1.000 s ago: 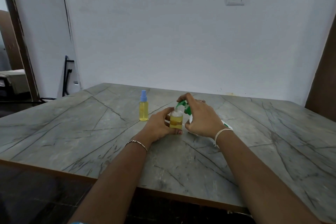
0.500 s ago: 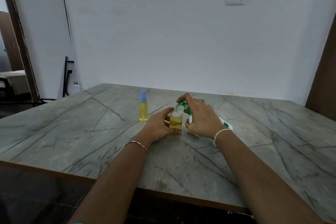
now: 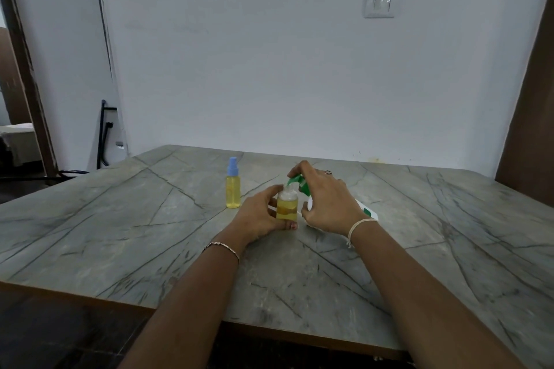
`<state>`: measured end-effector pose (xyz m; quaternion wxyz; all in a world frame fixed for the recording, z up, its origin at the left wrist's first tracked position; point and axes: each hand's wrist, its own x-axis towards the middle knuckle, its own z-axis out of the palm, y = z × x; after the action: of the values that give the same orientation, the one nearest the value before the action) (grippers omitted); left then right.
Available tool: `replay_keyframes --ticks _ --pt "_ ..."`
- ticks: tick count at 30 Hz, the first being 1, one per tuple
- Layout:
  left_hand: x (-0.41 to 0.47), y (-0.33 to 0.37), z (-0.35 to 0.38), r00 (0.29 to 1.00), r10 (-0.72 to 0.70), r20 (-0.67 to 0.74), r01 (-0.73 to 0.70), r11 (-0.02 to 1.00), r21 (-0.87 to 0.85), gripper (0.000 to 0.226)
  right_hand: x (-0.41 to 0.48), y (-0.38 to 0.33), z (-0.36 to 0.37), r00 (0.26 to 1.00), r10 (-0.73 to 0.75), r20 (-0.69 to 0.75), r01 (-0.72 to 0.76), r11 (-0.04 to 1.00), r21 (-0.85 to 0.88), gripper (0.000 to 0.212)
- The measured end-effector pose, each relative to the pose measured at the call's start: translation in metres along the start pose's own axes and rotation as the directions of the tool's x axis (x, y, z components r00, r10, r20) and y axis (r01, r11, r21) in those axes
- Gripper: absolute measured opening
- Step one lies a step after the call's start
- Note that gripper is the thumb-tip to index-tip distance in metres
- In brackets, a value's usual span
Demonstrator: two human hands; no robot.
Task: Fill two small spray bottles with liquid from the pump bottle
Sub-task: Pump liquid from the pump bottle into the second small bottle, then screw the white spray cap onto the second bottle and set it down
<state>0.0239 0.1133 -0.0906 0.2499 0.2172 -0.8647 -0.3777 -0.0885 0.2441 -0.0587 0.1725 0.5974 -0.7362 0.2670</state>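
Observation:
My left hand (image 3: 258, 216) grips a small open spray bottle (image 3: 287, 204), partly filled with yellow liquid, upright on the table. My right hand (image 3: 325, 200) wraps the pump bottle (image 3: 364, 209), a white body with green markings that is mostly hidden behind the hand. Its forefinger lies over the green pump head (image 3: 298, 183), whose spout points down at the small bottle's mouth. A second spray bottle (image 3: 233, 185), full of yellow liquid and capped in blue, stands to the left, apart from both hands.
The grey veined stone table (image 3: 150, 234) reaches to the white wall behind. Its wooden front edge (image 3: 75, 298) runs below my forearms. A black metal frame (image 3: 103, 135) leans by the wall at the left.
Both hands and both bottles keep their places. Only the view has shifted slightly.

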Motion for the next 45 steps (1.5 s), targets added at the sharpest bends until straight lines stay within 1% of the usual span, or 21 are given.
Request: replay_keyframes --ticks 4,7,9,11,14,17,19,20,23,26,29,33,37,40,45 --pt "0.000 -0.003 -0.001 1.000 0.011 -0.009 -0.011 1.000 -0.016 0.097 0.000 0.001 0.000 1.000 -0.014 0.004 0.014 0.999 0.039 0.062" --pt "0.000 -0.003 0.000 1.000 0.026 -0.015 -0.026 1.000 -0.011 0.096 0.000 0.004 -0.001 0.999 -0.035 -0.009 0.036 0.998 0.057 0.067" --pt "0.000 -0.003 0.000 0.999 0.045 -0.020 -0.045 0.999 0.009 0.093 0.000 0.006 -0.004 0.997 -0.039 -0.060 0.044 0.995 0.093 0.069" --pt "0.001 -0.004 0.001 0.997 0.073 -0.023 -0.073 0.997 0.009 0.093 0.000 0.009 -0.009 0.992 -0.024 -0.128 0.045 0.985 0.164 0.070" --pt "0.002 -0.008 0.002 0.995 0.092 -0.042 -0.092 0.996 -0.002 0.095 0.000 0.012 -0.014 0.979 0.054 -0.195 0.002 0.961 0.276 0.077" --pt "0.004 -0.010 0.002 0.994 0.103 -0.047 -0.104 0.995 -0.007 0.091 -0.001 0.020 -0.015 0.954 0.186 -0.234 -0.070 0.900 0.431 0.084" --pt "0.005 -0.011 0.003 0.992 0.113 -0.052 -0.114 0.993 -0.018 0.089 -0.002 0.028 -0.016 0.932 0.252 -0.262 -0.092 0.861 0.500 0.082" --pt "0.005 -0.012 0.003 0.991 0.118 -0.058 -0.119 0.993 -0.021 0.089 -0.003 0.032 -0.017 0.922 0.272 -0.277 -0.093 0.847 0.523 0.080" --pt "0.008 -0.016 0.004 0.989 0.133 -0.069 -0.135 0.990 -0.030 0.098 -0.004 0.042 -0.018 0.900 0.301 -0.316 -0.076 0.821 0.566 0.074" --pt "0.009 -0.017 0.006 0.986 0.151 -0.073 -0.153 0.988 -0.032 0.092 -0.005 0.051 -0.017 0.880 0.332 -0.341 -0.066 0.794 0.604 0.073" --pt "0.009 -0.016 0.007 0.984 0.158 -0.081 -0.161 0.987 -0.031 0.092 -0.007 0.058 -0.019 0.852 0.374 -0.367 -0.058 0.764 0.642 0.070" --pt "0.006 -0.013 0.008 0.977 0.191 -0.097 -0.192 0.981 0.003 0.087 -0.012 0.067 -0.020 0.820 0.457 -0.344 -0.077 0.684 0.726 0.070" --pt "0.005 -0.012 0.008 0.972 0.210 -0.105 -0.209 0.978 0.024 0.085 -0.014 0.073 -0.019 0.794 0.526 -0.305 -0.115 0.623 0.774 0.069" --pt "0.004 -0.011 0.008 0.971 0.215 -0.105 -0.213 0.976 0.034 0.088 -0.015 0.074 -0.017 0.784 0.560 -0.268 -0.149 0.588 0.795 0.062" --pt "0.001 -0.007 0.008 0.972 0.203 -0.117 -0.196 0.978 0.070 0.081 -0.017 0.074 -0.015 0.780 0.594 -0.198 -0.218 0.554 0.804 0.049"
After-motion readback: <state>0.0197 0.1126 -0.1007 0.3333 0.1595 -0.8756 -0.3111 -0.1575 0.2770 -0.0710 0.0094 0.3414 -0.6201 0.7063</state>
